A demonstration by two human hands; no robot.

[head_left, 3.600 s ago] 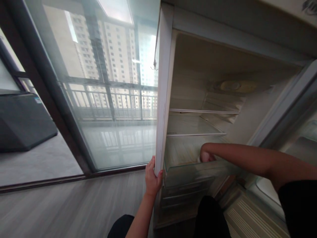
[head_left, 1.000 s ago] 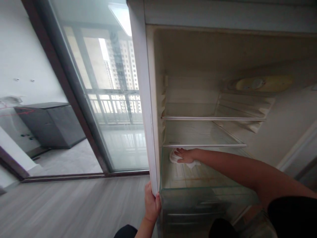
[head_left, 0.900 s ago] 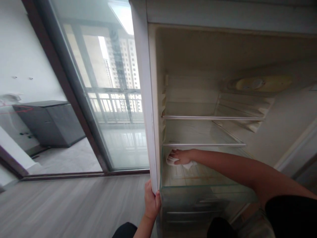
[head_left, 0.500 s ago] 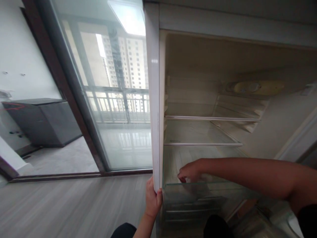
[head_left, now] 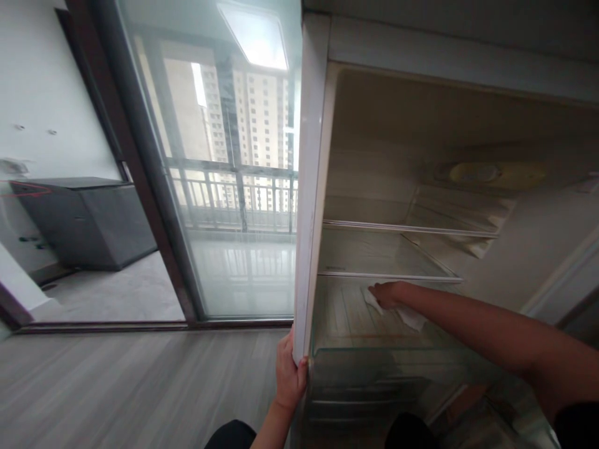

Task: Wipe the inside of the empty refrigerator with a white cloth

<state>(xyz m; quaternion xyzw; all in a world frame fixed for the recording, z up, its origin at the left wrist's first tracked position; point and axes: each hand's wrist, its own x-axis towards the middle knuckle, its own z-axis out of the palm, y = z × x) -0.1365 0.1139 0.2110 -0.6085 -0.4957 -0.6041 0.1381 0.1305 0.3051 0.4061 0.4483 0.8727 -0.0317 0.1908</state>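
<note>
An open, bare fridge (head_left: 421,125) fills the right half of the view. My right hand (head_left: 387,294) reaches inside and presses a white cloth (head_left: 410,317) flat onto the lowest glass shelf (head_left: 341,312), near its back. My left hand (head_left: 289,374) is closed round the lower front edge of the fridge's left side wall (head_left: 309,187). Two more glass shelves (head_left: 374,259) sit above my right hand, with nothing on them. A clear drawer (head_left: 369,386) lies under the glass shelf.
A glass sliding door (head_left: 210,187) with a dark frame stands left of the fridge, a balcony railing behind it. A dark grey cabinet (head_left: 79,218) sits at the far left. Grey wood-look floor (head_left: 116,393) spreads below. The fridge door (head_left: 571,293) hangs open at right.
My right hand with the cloth went from the back left of the shelf to its front edge, then back toward the rear middle. My left hand kept its grip.
</note>
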